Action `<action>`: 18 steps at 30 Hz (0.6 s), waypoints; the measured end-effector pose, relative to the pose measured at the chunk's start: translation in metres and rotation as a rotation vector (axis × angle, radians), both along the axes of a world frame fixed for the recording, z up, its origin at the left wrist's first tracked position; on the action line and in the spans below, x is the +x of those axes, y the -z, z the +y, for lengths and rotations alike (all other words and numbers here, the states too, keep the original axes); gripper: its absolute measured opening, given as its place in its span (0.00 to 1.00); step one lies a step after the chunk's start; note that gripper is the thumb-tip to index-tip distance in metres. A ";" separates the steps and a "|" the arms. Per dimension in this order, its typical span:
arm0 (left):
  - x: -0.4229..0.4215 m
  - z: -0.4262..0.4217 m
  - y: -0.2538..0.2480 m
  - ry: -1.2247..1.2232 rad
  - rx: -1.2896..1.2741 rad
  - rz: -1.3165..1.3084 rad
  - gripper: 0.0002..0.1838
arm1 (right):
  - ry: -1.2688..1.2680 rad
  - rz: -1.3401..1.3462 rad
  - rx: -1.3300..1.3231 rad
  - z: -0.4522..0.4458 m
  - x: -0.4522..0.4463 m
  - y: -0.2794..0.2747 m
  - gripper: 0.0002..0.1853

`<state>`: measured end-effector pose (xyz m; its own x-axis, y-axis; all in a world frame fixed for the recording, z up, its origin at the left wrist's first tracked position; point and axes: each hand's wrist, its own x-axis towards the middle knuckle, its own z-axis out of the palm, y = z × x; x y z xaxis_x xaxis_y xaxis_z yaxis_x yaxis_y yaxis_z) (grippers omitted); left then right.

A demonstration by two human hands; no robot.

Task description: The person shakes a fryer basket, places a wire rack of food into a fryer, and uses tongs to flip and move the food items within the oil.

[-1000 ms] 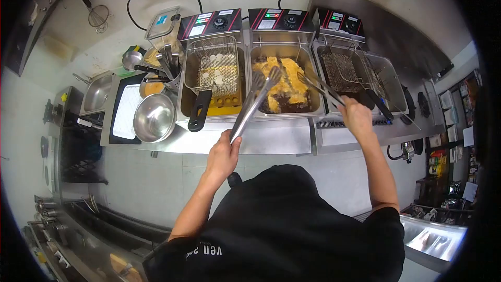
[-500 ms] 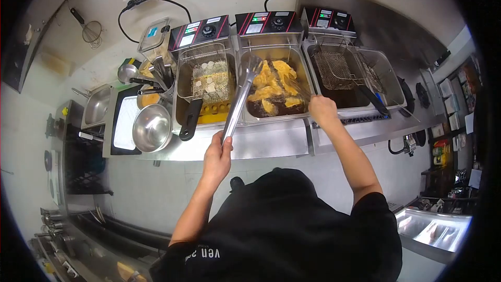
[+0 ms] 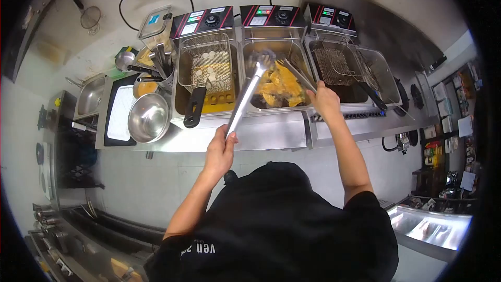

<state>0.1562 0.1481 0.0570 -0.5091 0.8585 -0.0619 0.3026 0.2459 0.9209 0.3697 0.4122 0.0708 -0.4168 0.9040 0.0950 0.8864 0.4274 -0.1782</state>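
My left hand [image 3: 221, 151] is wrapped around the lower end of long metal tongs [image 3: 245, 98]. Their blurred tips reach over the middle fryer [image 3: 261, 110], at its back left. Golden battered pieces [image 3: 284, 86] lie bunched in the dark oil there. My right hand [image 3: 326, 99], at that fryer's right rim, grips a long metal utensil [image 3: 298, 75]. Its far end meets the food near the back of the oil; whether it is a second pair of tongs is unclear.
Left of the food, a fryer basket [image 3: 209, 68] with small white pieces hangs over yellow oil, its black handle [image 3: 195, 108] pointing forward. A steel bowl [image 3: 149, 117] and white tray [image 3: 123, 112] stand further left. Another wire basket [image 3: 331, 65] sits in the right fryer.
The tongs' tips have swung right over the oil. My right hand's utensil now slants up and left across the food, and the battered pieces have bunched rightward. The view has shifted slightly.
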 end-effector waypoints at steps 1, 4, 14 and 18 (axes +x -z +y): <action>0.001 0.000 0.003 0.025 0.077 -0.004 0.15 | 0.015 0.062 0.002 -0.006 -0.003 0.001 0.19; 0.004 -0.001 -0.002 0.051 -0.043 -0.074 0.17 | 0.007 0.066 -0.079 -0.016 0.007 0.014 0.23; 0.013 0.015 -0.009 0.021 -0.001 -0.540 0.18 | 0.006 0.134 -0.091 -0.028 0.048 0.042 0.16; 0.019 0.026 -0.019 -0.006 0.030 -0.622 0.17 | 0.056 0.105 -0.230 -0.027 0.048 0.018 0.16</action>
<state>0.1753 0.1738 0.0758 -0.3900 0.8619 -0.3241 -0.2943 0.2168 0.9308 0.4172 0.3848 0.0527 -0.3642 0.9282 -0.0760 0.8791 0.3157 -0.3571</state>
